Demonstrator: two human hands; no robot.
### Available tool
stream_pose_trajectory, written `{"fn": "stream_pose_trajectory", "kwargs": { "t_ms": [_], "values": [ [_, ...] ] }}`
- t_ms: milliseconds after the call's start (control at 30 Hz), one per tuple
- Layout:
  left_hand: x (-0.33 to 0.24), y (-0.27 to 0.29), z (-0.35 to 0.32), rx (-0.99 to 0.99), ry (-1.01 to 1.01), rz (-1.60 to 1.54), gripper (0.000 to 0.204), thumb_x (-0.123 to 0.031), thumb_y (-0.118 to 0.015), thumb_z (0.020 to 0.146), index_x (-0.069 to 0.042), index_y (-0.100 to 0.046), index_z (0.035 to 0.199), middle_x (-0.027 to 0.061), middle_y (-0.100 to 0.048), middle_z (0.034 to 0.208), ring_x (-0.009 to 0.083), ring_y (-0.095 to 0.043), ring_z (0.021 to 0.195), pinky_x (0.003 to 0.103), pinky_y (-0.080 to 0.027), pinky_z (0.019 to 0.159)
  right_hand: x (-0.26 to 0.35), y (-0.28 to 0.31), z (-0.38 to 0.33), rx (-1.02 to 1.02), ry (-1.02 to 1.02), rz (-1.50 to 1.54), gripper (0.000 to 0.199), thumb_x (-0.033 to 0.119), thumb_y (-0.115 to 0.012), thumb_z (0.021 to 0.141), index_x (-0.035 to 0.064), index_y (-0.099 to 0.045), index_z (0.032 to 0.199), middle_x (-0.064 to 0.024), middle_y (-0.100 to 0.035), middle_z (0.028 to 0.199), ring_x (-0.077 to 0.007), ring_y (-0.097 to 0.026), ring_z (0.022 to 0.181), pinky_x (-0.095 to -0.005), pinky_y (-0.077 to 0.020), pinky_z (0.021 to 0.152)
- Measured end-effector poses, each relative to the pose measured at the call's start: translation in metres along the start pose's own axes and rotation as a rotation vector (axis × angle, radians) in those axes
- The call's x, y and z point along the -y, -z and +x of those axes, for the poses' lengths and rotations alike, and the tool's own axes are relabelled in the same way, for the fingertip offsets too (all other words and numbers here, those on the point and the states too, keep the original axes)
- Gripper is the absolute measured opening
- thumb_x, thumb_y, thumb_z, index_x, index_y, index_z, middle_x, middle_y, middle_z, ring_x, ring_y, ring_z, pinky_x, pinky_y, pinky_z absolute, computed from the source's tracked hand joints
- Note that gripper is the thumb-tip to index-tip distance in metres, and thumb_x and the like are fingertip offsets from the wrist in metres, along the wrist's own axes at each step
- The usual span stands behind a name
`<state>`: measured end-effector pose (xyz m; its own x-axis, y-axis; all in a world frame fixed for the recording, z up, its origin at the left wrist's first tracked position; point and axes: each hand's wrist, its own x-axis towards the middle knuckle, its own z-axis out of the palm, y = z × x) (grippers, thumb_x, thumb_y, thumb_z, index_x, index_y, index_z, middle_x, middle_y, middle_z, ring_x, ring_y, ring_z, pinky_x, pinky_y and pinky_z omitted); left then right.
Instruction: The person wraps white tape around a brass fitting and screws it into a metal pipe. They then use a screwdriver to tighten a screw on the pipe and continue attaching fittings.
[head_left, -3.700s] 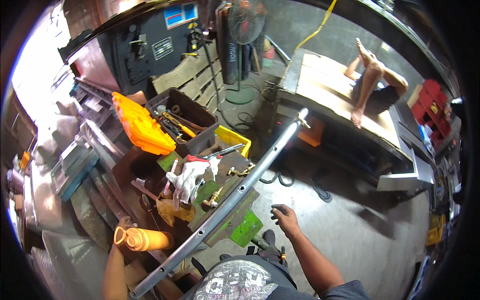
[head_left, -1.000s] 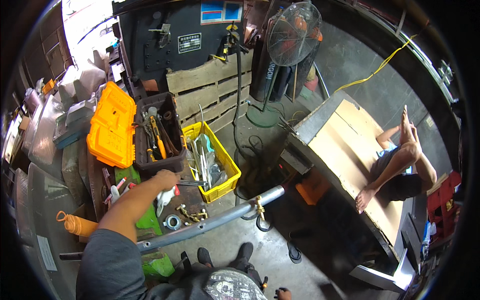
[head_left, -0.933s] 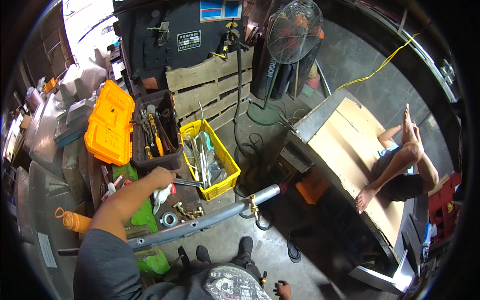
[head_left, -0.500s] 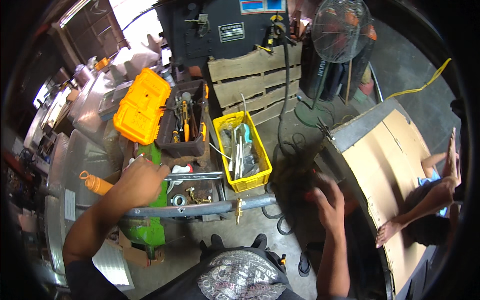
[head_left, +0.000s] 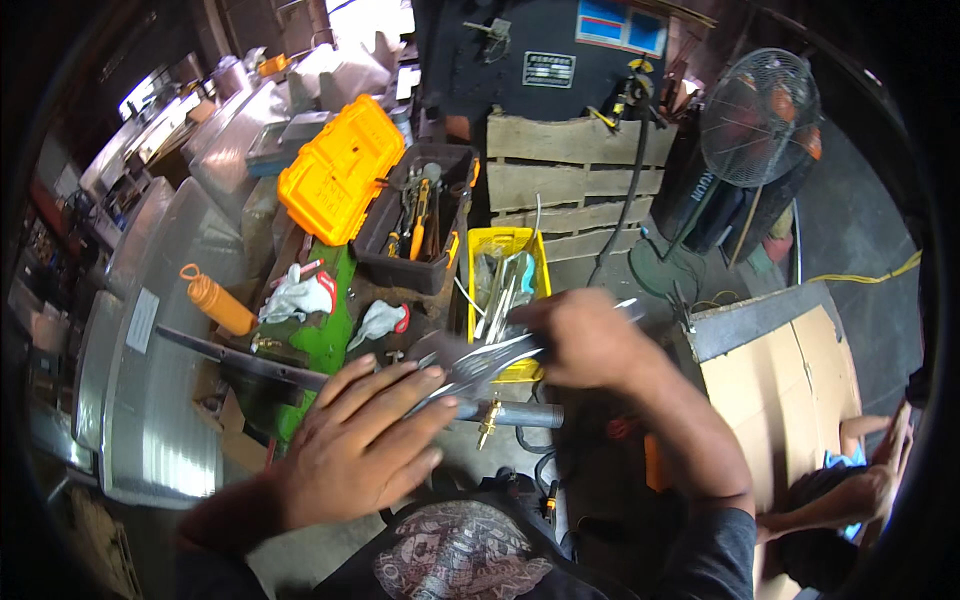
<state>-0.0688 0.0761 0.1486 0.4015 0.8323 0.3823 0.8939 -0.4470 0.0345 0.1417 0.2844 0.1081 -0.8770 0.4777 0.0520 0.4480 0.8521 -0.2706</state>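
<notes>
A grey metal pipe [head_left: 525, 413] runs crosswise in front of me, with a small brass fitting [head_left: 489, 422] standing out near its right end. My right hand [head_left: 590, 340] is closed around a long shiny metal wrench [head_left: 480, 365], held slanted above the pipe and smeared by motion. Over the pipe lies my left hand [head_left: 370, 440], fingers stretched and spread. Its fingertips are close to the lower end of the wrench; whether they touch it I cannot tell. The wrench's jaw is hidden or blurred. Part of the pipe is covered by my left hand.
White gloves with red cuffs [head_left: 300, 292] and an orange bottle [head_left: 218, 303] lie on the bench to the left. Behind stands an open toolbox [head_left: 400, 270] beside a yellow basket [head_left: 543, 270]. To the right are a fan [head_left: 760, 118], cardboard [head_left: 770, 370] and another person's leg [head_left: 830, 505].
The wrench has passed from my left hand to my right, which has swung inward over the pipe. My left hand has opened and moved down and right. The view has shifted left.
</notes>
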Motion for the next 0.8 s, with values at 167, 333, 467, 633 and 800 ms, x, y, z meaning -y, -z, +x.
{"fn": "stream_pose_trajectory", "kwargs": {
  "t_ms": [167,333,467,633,800],
  "values": [
    [-0.032,-0.107,-0.02,0.034,0.456,-0.196,0.073,-0.048,-0.078,0.078,-0.002,-0.057,0.13,0.0162,-0.061,0.13,0.0345,-0.053,0.127,0.052,-0.031,0.114,-0.095,-0.015,-0.01,-0.096,0.271,-0.19,0.039,0.021,-0.074,0.07,0.0158,-0.074,0.109,-0.0098,-0.072,0.093,-0.0319,-0.07,0.082,-0.0438,-0.0573,0.072],
    [-0.042,-0.143,-0.018,0.036,0.579,-0.145,0.062,-0.039,-0.079,0.078,-0.006,-0.06,0.127,0.0122,-0.062,0.129,0.0316,-0.053,0.126,0.051,-0.028,0.116,-0.097,-0.056,-0.001,0.009,0.43,-0.187,0.04,0.022,-0.075,0.069,0.0181,-0.074,0.109,-0.0043,-0.07,0.092,-0.0264,-0.071,0.083,-0.0415,-0.0573,0.072],
    [-0.046,-0.138,-0.015,0.047,0.668,-0.222,0.062,-0.033,-0.08,0.077,-0.007,-0.06,0.13,0.0128,-0.061,0.133,0.0312,-0.054,0.128,0.054,-0.026,0.119,-0.094,-0.072,0.007,0.052,0.482,-0.081,0.049,0.021,-0.079,0.064,0.0172,-0.073,0.113,-0.0072,-0.072,0.097,-0.0293,-0.07,0.089,-0.0421,-0.0568,0.077],
    [-0.056,-0.135,-0.011,-0.036,0.764,-0.294,0.076,-0.038,-0.084,0.076,-0.005,-0.055,0.139,0.0165,-0.062,0.131,0.0358,-0.053,0.128,0.051,-0.03,0.117,-0.09,-0.072,0.014,0.058,0.507,-0.068,0.048,0.022,-0.08,0.066,0.0166,-0.073,0.113,-0.0094,-0.073,0.098,-0.0304,-0.071,0.09,-0.0419,-0.0573,0.078],
    [-0.068,-0.147,0.012,-0.129,0.816,-0.229,0.071,-0.039,-0.084,0.076,-0.004,-0.059,0.133,0.0175,-0.064,0.125,0.037,-0.058,0.119,0.048,-0.039,0.109,-0.093,-0.062,0.021,0.185,0.471,0.057,0.043,0.028,-0.081,0.07,0.0112,-0.074,0.11,-0.0129,-0.074,0.097,-0.0323,-0.071,0.088,-0.0434,-0.0566,0.081]
  ]
}}
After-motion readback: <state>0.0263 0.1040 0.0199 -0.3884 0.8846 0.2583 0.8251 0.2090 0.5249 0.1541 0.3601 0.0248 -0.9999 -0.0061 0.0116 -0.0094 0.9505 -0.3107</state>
